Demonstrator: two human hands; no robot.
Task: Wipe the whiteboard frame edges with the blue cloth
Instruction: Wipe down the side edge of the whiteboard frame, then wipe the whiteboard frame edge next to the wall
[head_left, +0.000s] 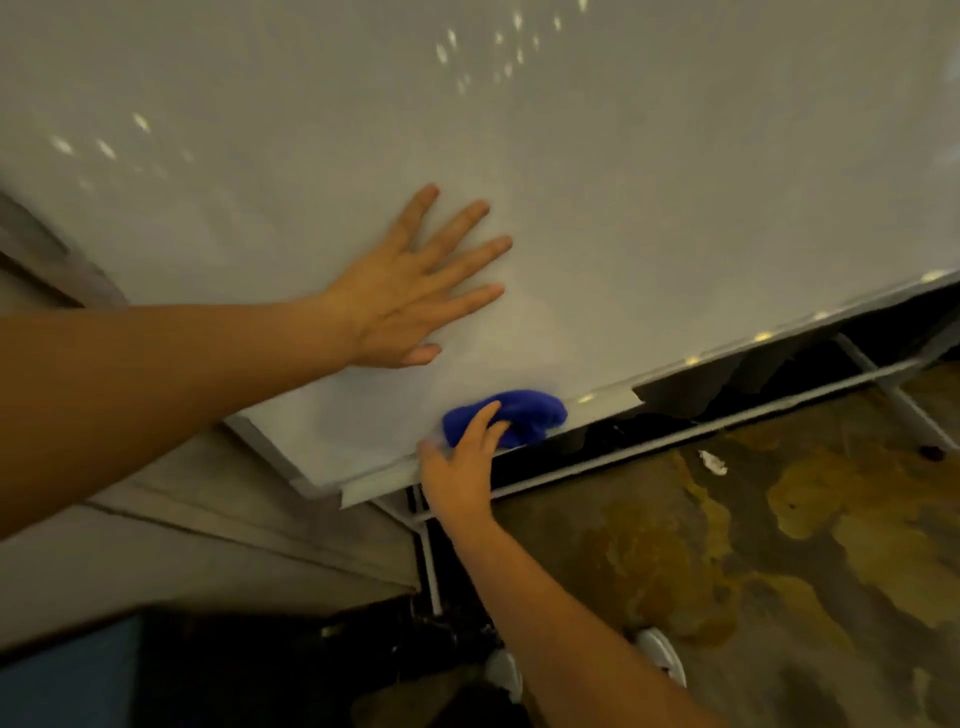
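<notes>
- The large glossy white whiteboard (571, 182) fills most of your view, tilted across the frame, its pale metal bottom frame edge (727, 358) running from lower left to upper right above a thin metal stand rail (675, 436).
- A mottled brown and ochre floor (779, 545) spreads below the board, with one small white scrap (712, 462) lying on it well apart from the stand.
- Your left hand (410, 291) lies flat on the board face, fingers spread wide and gripping nothing; it appears to brace the panel.
- Your right hand (462, 462) sits at the bottom edge, fingers curled over the bunched bright blue soft cloth (511, 415) and pressing it onto the frame, near the board's lower left corner.
- The cloth looks light and limp, so it should mould around the lip; keep it gathered under your fingertips, with a fold wrapped over the edge, or it will likely slide free.
- The frame is stiff and probably smooth; most of its length to the right looks still to be covered.
</notes>
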